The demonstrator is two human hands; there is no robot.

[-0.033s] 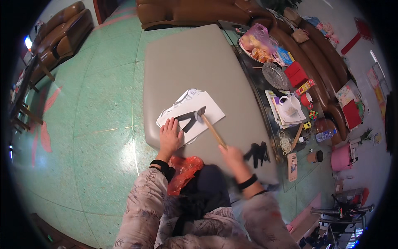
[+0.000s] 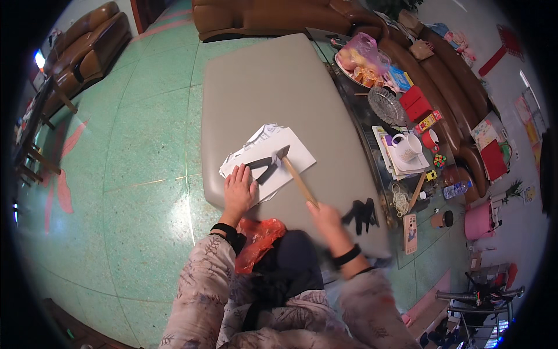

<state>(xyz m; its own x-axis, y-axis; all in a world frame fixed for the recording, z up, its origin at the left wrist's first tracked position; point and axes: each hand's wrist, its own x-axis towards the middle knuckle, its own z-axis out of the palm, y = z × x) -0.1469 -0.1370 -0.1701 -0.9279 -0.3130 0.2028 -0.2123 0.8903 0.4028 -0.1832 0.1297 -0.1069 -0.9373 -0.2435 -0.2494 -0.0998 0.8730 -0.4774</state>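
Note:
Fingers spread, my left hand [image 2: 238, 192] presses down on a stack of white paper sheets [image 2: 297, 152] and the near end of a black V-shaped tool [image 2: 261, 166]. This tool lies on the top sheet; its exact kind cannot be told. My right hand [image 2: 327, 223] is closed around the wooden handle of a hammer [image 2: 299, 182]. The dark hammer head is over the sheets, at the far end of the V-shaped tool; whether they touch is unclear. Under the papers is a padded beige bench [image 2: 261, 87].
Black gloves [image 2: 361, 216] lie on the bench beyond my right hand. A red plastic bag [image 2: 258, 241] sits by my lap. To the right, a glass table holds a white mug [image 2: 407, 148], a glass dish [image 2: 386, 106], a phone [image 2: 410, 234] and a coil of string [image 2: 399, 200].
The hammer head has shifted very slightly away from me over the papers. My left hand and the sheets look unmoved.

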